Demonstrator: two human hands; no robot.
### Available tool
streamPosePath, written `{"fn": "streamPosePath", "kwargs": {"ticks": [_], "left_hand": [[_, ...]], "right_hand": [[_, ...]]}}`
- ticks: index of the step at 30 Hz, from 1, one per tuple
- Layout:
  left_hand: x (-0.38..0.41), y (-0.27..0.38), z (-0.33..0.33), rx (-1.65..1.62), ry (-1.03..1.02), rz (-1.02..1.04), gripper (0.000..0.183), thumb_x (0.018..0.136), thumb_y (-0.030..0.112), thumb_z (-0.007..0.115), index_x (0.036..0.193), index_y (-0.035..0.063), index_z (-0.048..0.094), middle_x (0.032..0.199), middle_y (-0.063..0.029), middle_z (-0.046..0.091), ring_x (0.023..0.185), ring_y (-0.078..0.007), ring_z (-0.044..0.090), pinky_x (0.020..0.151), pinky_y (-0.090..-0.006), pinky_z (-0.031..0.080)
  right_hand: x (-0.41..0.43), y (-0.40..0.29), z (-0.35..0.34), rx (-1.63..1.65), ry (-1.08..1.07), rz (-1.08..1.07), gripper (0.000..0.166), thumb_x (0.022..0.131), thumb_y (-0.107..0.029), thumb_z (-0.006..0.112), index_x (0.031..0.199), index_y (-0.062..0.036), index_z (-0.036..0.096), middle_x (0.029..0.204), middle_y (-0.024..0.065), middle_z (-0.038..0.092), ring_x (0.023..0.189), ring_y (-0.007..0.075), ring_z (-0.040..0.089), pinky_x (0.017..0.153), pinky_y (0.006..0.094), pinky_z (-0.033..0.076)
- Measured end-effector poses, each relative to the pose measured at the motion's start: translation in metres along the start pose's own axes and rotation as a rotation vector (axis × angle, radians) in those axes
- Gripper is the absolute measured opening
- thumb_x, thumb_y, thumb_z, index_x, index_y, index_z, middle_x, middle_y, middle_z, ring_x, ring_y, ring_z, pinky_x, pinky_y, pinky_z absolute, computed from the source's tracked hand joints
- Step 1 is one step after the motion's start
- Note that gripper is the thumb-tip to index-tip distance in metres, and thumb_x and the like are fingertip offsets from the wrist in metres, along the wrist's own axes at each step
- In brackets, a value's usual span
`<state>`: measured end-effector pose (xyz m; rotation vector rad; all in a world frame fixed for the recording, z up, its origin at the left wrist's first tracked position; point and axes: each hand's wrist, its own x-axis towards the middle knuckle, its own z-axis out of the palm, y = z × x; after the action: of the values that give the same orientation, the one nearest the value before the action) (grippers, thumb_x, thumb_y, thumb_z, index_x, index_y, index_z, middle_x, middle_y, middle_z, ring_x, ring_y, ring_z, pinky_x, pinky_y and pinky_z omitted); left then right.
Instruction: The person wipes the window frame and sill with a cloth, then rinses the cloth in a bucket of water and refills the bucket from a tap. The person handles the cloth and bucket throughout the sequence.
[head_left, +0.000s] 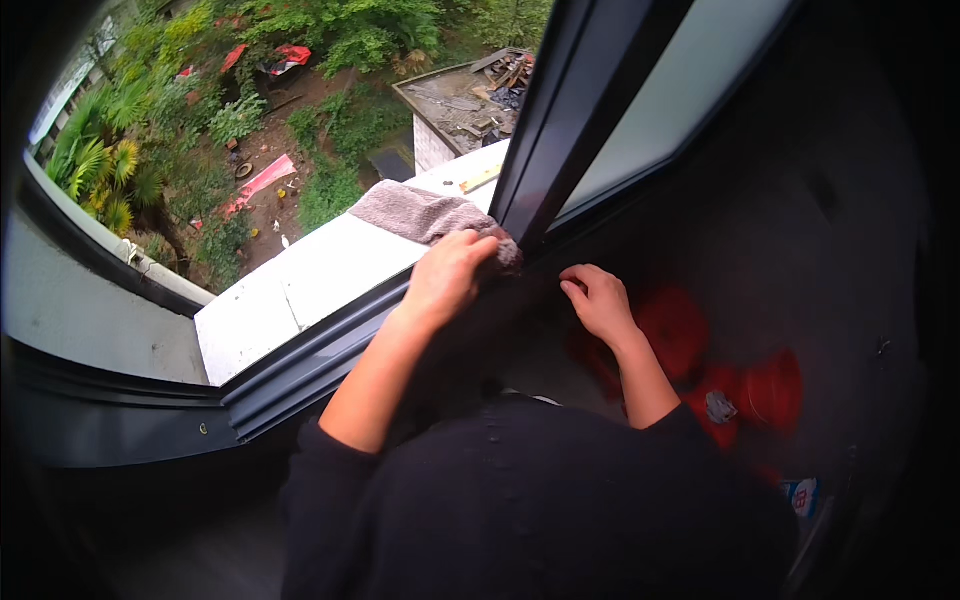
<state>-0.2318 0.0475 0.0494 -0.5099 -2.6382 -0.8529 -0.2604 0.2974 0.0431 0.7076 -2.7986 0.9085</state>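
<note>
My left hand (451, 274) grips one end of a grey-brown cloth (409, 210) at the foot of the dark window frame's upright (559, 150). The rest of the cloth lies spread over the white outer sill (277, 307). To the right, my right hand (598, 300) hovers on the room side of the frame, its fingers loosely curled and the thumb near the index finger. Nothing shows in it, though I cannot tell whether the fingertips touch. A grooved sliding-window track (315, 375) runs below my left wrist.
Frosted glass (675, 97) fills the pane right of the upright. A yellow strip (480, 178) lies on the outer sill. Beyond the opening is a drop to a garden (262, 165) and a debris-covered flat roof (465, 101). Blurred red objects (772, 390) stand on the dark floor at right.
</note>
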Motion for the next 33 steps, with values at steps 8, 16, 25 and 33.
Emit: {"fn": "streamPosePath", "kwargs": {"ticks": [8,16,25,33], "left_hand": [[-0.066,-0.013,-0.095,-0.771,0.709,-0.145,0.018,0.092,0.006,0.053,0.109,0.0024,0.055,0.108,-0.0063,0.062,0.098,-0.0141,0.058,0.087,-0.0300,0.046],[-0.115,0.020,-0.159,-0.726,1.290,-0.098,0.045,0.095,0.024,0.043,0.134,0.0011,0.038,0.137,-0.0147,0.039,0.123,-0.0301,0.043,0.103,-0.0470,0.034],[-0.133,0.022,-0.148,-0.581,1.257,-0.101,0.048,0.094,0.026,0.047,0.132,-0.0011,0.038,0.133,-0.0173,0.042,0.122,-0.0299,0.043,0.104,-0.0463,0.031],[-0.140,0.034,-0.149,-0.657,0.759,0.012,0.052,0.088,0.026,0.056,0.122,-0.0079,0.037,0.113,-0.0157,0.051,0.070,-0.0095,0.048,0.058,-0.0212,0.041]], "right_hand": [[0.026,0.024,0.010,0.222,0.313,0.002,0.014,0.080,-0.008,0.061,0.094,-0.0036,0.064,0.088,0.0113,0.063,0.083,0.0281,0.063,0.073,0.0336,0.050],[0.045,-0.027,0.024,0.445,0.288,-0.104,0.026,0.077,-0.003,0.064,0.102,0.0001,0.056,0.095,0.0117,0.062,0.088,0.0251,0.061,0.080,0.0326,0.048],[0.040,-0.040,0.024,0.442,0.265,-0.127,0.025,0.076,0.004,0.058,0.100,0.0018,0.056,0.087,0.0091,0.062,0.082,0.0181,0.059,0.078,0.0284,0.046],[0.017,-0.087,0.024,0.298,0.310,-0.469,0.017,0.074,-0.002,0.067,0.089,-0.0006,0.060,0.076,0.0113,0.061,0.067,0.0257,0.061,0.058,0.0325,0.049]]}}
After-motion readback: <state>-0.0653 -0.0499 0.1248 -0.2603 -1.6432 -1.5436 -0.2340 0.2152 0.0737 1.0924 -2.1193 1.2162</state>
